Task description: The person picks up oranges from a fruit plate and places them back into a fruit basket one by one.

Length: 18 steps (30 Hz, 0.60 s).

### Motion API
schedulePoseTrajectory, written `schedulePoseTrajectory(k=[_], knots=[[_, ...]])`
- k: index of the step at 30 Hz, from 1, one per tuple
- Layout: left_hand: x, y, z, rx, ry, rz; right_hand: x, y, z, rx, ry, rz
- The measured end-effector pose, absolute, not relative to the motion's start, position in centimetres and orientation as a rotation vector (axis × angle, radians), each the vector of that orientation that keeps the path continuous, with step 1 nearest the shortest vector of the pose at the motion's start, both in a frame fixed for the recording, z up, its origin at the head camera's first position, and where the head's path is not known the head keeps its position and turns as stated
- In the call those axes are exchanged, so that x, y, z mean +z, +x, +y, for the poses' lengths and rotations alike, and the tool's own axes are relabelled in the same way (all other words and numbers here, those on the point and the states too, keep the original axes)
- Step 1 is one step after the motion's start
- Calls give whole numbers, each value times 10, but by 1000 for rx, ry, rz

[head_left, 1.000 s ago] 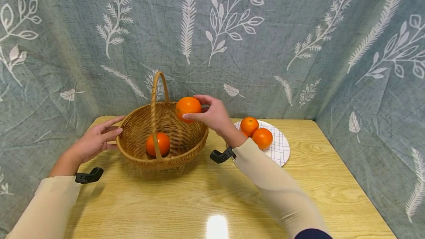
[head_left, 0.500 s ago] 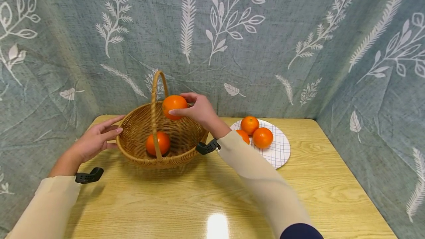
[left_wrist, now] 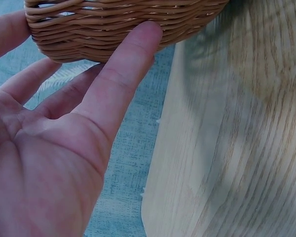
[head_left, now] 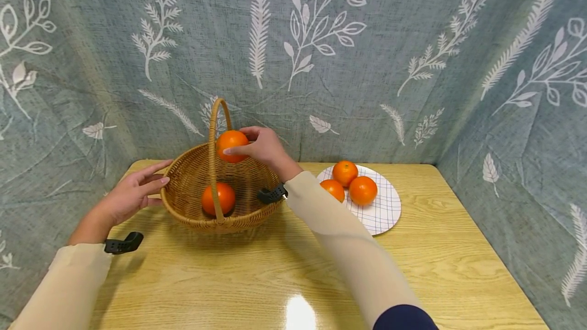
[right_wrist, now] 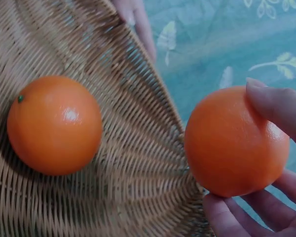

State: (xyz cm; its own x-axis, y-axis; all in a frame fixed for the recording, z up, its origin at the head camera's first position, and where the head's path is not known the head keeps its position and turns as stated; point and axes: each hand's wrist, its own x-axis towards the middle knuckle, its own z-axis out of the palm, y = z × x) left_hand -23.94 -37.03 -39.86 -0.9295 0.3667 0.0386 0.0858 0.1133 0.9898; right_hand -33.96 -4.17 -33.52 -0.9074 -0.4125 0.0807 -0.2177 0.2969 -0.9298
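Observation:
My right hand (head_left: pixel 267 149) holds an orange (head_left: pixel 232 145) between thumb and fingers, above the inside of the wicker basket (head_left: pixel 249 223), just right of its tall arched handle (head_left: pixel 212 152). In the right wrist view the held orange (right_wrist: pixel 235 141) shows the thumb on one side and fingertips on the other. A second orange (right_wrist: pixel 54 125) lies on the basket floor. At the basket's left end, my left hand (head_left: pixel 133 195) touches the outside with extended fingers. The left wrist view shows its thumb (left_wrist: pixel 123 69) resting against the weave (left_wrist: pixel 93 32), with the other fingers partly behind.
To the right, a white checked plate (head_left: pixel 387 213) bears three oranges, among them a rear one (head_left: pixel 345 173), a right one (head_left: pixel 363 190) and one (head_left: pixel 333 190) partly behind my right sleeve. A wooden table (head_left: pixel 257 279) is under everything; a leaf-patterned curtain (head_left: pixel 367 65) surrounds it.
My right hand has carried the orange leftward over the basket, close to the handle. More of the plate has come into view. My left hand and the basket have stayed put.

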Motion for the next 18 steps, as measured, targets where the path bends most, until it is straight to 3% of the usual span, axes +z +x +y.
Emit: schedulePoseTrajectory(k=[18], knots=[[-402, -241, -372, 1907, 438, 2166, -361, -345, -77, -1245, -468, 2643]])
